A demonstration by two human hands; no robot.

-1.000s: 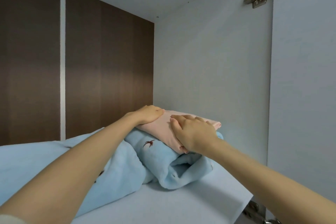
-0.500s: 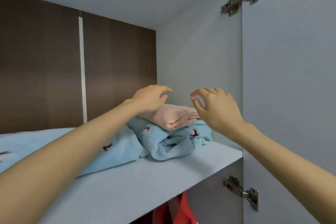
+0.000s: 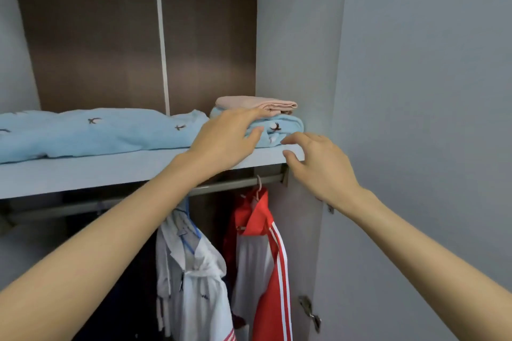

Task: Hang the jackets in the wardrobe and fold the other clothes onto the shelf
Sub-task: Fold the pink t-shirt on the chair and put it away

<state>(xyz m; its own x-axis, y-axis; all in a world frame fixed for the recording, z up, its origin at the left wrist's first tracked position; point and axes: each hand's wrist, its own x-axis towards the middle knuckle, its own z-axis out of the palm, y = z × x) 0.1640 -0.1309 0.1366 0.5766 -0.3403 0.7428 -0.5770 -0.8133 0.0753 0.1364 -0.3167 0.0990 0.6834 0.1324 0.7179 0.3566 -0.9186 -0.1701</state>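
Both hands were loose, fingers spread, holding nothing. The left hand [image 3: 224,141] was in front of the blue fold [image 3: 286,125]; I couldn't tell if it touched. The right hand [image 3: 318,169] hung by the shelf [image 3: 110,171] edge. The pink fold [image 3: 257,104] lay on the blue one at the shelf's right end. Below, a white jacket [image 3: 194,271] and red jacket [image 3: 266,257] hung on the rail [image 3: 227,184]

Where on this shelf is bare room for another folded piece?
Bare: the front strip of the shelf, before the long blue garment, left of the left hand. Crowded: the right end by the side wall, where the pink fold tops the blue fold.
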